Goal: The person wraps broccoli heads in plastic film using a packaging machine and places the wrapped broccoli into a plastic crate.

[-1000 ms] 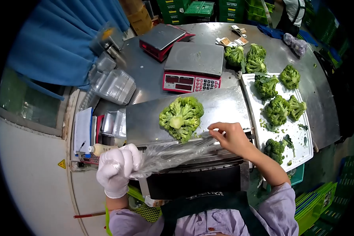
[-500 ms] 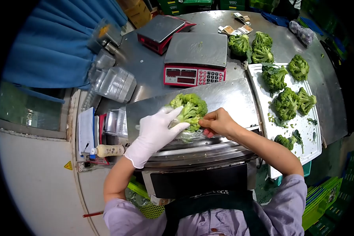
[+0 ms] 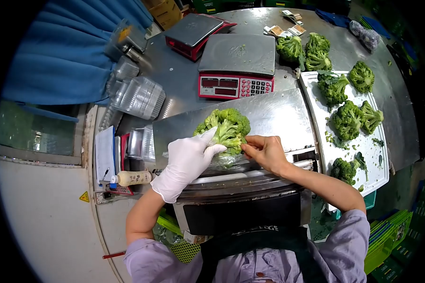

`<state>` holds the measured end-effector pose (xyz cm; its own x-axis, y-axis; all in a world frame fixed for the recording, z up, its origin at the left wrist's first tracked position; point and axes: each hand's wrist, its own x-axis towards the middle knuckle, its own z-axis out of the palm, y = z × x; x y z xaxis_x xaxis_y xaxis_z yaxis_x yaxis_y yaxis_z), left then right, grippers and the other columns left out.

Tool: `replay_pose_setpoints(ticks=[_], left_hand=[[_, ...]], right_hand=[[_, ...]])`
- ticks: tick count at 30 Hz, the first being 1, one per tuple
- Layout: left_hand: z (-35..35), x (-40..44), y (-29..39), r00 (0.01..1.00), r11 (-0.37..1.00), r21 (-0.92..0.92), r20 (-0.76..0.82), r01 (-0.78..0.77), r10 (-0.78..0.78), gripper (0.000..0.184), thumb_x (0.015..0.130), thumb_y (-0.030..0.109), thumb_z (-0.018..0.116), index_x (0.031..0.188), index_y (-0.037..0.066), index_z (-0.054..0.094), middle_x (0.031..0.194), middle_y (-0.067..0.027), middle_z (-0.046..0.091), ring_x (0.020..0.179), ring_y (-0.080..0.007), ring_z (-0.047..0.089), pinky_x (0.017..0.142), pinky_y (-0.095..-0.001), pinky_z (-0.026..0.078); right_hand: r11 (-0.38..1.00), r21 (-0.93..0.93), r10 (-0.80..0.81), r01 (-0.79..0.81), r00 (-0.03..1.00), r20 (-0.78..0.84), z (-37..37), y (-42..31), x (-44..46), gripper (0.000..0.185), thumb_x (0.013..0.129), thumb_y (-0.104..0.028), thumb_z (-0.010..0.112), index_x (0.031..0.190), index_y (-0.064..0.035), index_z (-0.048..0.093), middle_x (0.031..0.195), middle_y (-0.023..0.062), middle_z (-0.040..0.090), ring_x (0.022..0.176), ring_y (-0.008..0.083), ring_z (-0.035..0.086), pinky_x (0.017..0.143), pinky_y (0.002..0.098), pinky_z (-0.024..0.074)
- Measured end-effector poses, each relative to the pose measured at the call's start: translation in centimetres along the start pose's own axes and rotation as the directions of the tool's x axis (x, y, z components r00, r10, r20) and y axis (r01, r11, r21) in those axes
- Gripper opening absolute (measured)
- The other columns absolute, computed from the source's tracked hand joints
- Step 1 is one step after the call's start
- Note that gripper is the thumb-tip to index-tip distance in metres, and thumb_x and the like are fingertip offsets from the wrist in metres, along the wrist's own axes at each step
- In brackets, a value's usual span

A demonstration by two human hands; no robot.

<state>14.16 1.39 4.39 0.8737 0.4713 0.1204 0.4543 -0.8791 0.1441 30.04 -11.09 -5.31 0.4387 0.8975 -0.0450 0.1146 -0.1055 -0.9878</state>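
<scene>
A head of broccoli (image 3: 227, 128) lies stem side up over the metal plate of the bench, with crumpled clear plastic film (image 3: 224, 162) under its near edge. My left hand (image 3: 186, 159), in a white glove, is closed on its left side, thumb and fingers pressed to the stalks. Bare, my right hand (image 3: 267, 153) pinches with thumb and forefinger at the broccoli's right lower edge. The exact bit between those fingertips is too small to make out. A white film roll (image 3: 233, 176) runs along the bench front below both hands.
A red scale (image 3: 236, 85) stands beyond the metal plate, a second scale (image 3: 193, 35) behind it. On the right, a white tray (image 3: 370, 162) holds several broccoli heads. Clear plastic boxes (image 3: 144, 98), a clipboard (image 3: 105, 153) and a cream bottle (image 3: 133, 178) are at left.
My right hand has shifted slightly, its fingers now more bent at the broccoli's edge. The left hand keeps its hold. The whole view has moved a little.
</scene>
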Motion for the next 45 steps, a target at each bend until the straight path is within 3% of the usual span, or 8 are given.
replay_pose_setpoints(ticks=[4,8,17,20,22,26,37,45], left_hand=[[0.0,0.1,0.0,1.0,1.0,-0.013,-0.003,-0.009,0.009,0.047,0.08,0.047,0.06,0.108,0.009,0.064,0.071,-0.0109,0.066,0.059,-0.0262,0.064,0.05,-0.035,0.049],[-0.1,0.1,0.1,1.0,1.0,0.01,0.01,-0.001,0.001,0.049,0.079,0.049,0.06,0.107,0.009,0.064,0.071,-0.0106,0.066,0.059,-0.0262,0.064,0.05,-0.0348,0.049],[-0.5,0.0,0.1,0.986,0.996,0.073,0.162,-0.04,0.028,0.074,0.068,0.051,0.069,0.123,0.006,0.05,0.085,-0.0102,0.066,0.07,-0.0282,0.065,0.06,-0.0357,0.051],[0.5,-0.5,0.2,0.994,0.989,0.143,0.107,-0.028,0.013,0.072,0.069,0.048,0.07,0.123,0.005,0.05,0.087,-0.0103,0.066,0.071,-0.0282,0.065,0.06,-0.0359,0.051],[0.6,-0.5,0.0,0.994,0.991,0.127,0.109,-0.027,0.013,0.071,0.071,0.045,0.07,0.124,0.004,0.048,0.088,-0.011,0.065,0.071,-0.0287,0.065,0.061,-0.0363,0.051],[0.5,-0.4,-0.4,0.995,0.995,0.092,0.093,-0.041,0.032,0.069,0.07,0.045,0.07,0.122,0.005,0.049,0.086,-0.0117,0.065,0.072,-0.03,0.065,0.061,-0.0379,0.051],[0.9,0.3,-0.1,0.993,0.996,0.018,0.076,0.086,-0.087,0.059,0.074,0.045,0.067,0.113,0.004,0.051,0.085,-0.0158,0.065,0.075,-0.034,0.064,0.064,-0.0423,0.051],[2.1,-0.6,1.1,0.999,0.994,0.106,0.033,0.02,-0.023,0.046,0.077,0.028,0.063,0.109,0.001,0.043,0.096,-0.0186,0.059,0.071,-0.0353,0.063,0.06,-0.0447,0.05]], right_hand=[[0.991,-0.076,-0.113,0.11,0.993,-0.036,-0.1,0.5,0.2,0.019,0.081,-0.011,0.066,0.084,0.0071,0.065,0.06,0.011,0.063,0.056,0.0121,0.062,0.051,0.0263,0.0471],[0.793,0.325,0.443,-0.515,0.854,0.272,-1.5,-1.4,1.9,0.02,0.079,-0.007,0.07,0.09,0.0064,0.061,0.072,0.0078,0.063,0.06,0.0124,0.063,0.055,0.0203,0.054],[0.803,0.232,0.491,-0.549,0.83,0.266,-0.5,-1.6,2.6,0.027,0.075,-0.01,0.076,0.088,0.0027,0.056,0.078,0.0065,0.057,0.058,0.0148,0.061,0.053,0.02,0.0546],[0.848,0.269,0.405,-0.457,0.885,0.229,-0.5,-1.8,2.0,0.034,0.075,-0.014,0.076,0.092,0.008,0.055,0.078,0.0092,0.059,0.059,0.0156,0.062,0.052,0.0211,0.0533],[0.93,-0.234,0.326,-0.283,0.93,0.168,-0.7,-3.9,1.3,0.043,0.074,-0.02,0.077,0.094,0.0108,0.056,0.079,0.0131,0.062,0.059,0.0182,0.063,0.052,0.0258,0.0519],[0.519,-0.746,-0.571,0.417,0.819,0.06,0.8,-3.4,-0.7,0.026,0.073,-0.018,0.069,0.092,-0.0024,0.061,0.077,0.0102,0.062,0.073,0.0289,0.059,0.057,0.0367,0.0506],[0.474,-0.812,-0.415,0.342,0.899,0.136,3.3,-3.9,1.3,0.024,0.074,-0.017,0.066,0.089,0.0004,0.058,0.089,0.0131,0.056,0.093,0.0293,0.053,0.059,0.0391,0.0518],[0.07,-0.857,-0.46,0.511,0.779,0.427,3.4,-3.5,2.6,0.012,0.067,-0.014,0.061,0.064,-0.0025,0.062,0.073,0.0142,0.055,0.068,0.0256,0.058,0.052,0.0338,0.0496]])
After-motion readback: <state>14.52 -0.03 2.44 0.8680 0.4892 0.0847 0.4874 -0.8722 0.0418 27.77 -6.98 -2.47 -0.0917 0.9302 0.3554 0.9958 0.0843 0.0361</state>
